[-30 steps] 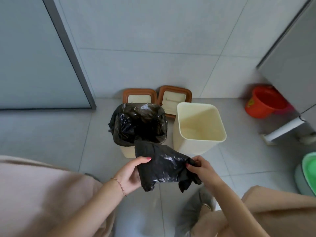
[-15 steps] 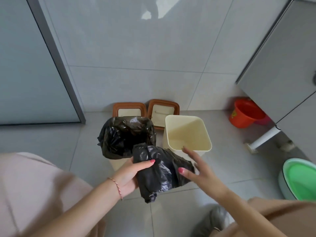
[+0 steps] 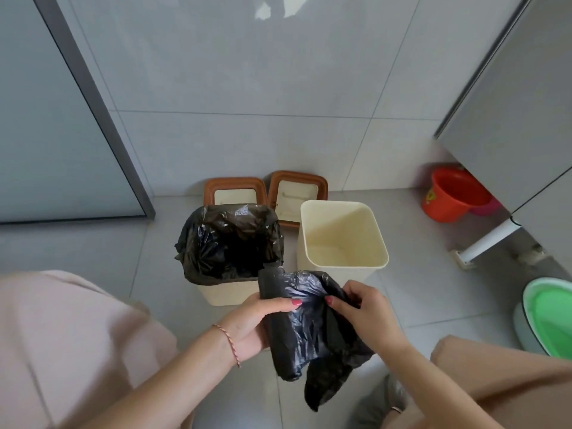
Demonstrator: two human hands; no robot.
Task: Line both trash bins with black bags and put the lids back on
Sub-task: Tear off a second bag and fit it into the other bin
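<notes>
Two cream bins stand side by side on the grey floor. The left bin (image 3: 227, 294) is lined with a black bag (image 3: 229, 239) folded over its rim. The right bin (image 3: 342, 239) is bare inside. Behind them, two brown-rimmed lids (image 3: 235, 191) (image 3: 297, 190) lean against the wall. In front of the bins I hold a second, crumpled black bag (image 3: 309, 329). My left hand (image 3: 253, 323) grips its left side with the thumb on top. My right hand (image 3: 362, 314) pinches its upper right edge.
A red bucket (image 3: 452, 196) sits at the right wall under a grey cabinet (image 3: 520, 103). A green-and-white basin (image 3: 548, 317) lies at the right edge. A glass door frame (image 3: 93, 103) stands on the left. My knees fill the lower corners.
My right hand, spread and off the bag half a second ago, has come back and pinches the bag's edge. The bag hangs lower and nearer to me.
</notes>
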